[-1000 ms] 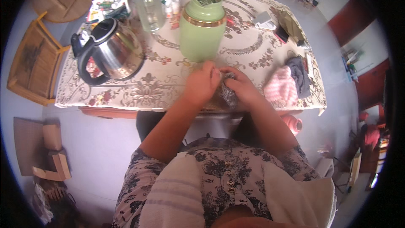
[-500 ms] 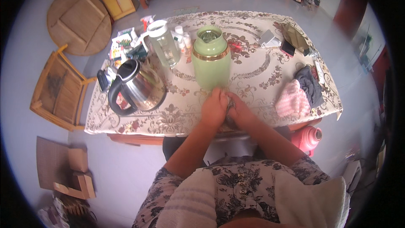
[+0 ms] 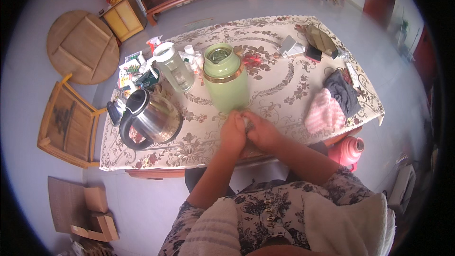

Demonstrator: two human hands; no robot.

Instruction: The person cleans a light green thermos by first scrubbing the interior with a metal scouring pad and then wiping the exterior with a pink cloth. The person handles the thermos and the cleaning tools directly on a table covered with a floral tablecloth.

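Observation:
My left hand and my right hand are pressed together at the near edge of the table, which has a floral cloth on it. Their fingers close around a small pale object that is mostly hidden. Just beyond the fingertips stands a tall green flask with a gold band, upright and with its mouth uncovered. Both forearms come up from my lap.
A steel kettle with a black handle stands left of my hands, a clear lidded jug behind it. Pink cloth and dark cloth lie right. A pink flask sits below the table's edge. A wooden chair stands left.
The view has lifted and pulled back, so more of the table and room shows. My hands stay together in front of the green flask.

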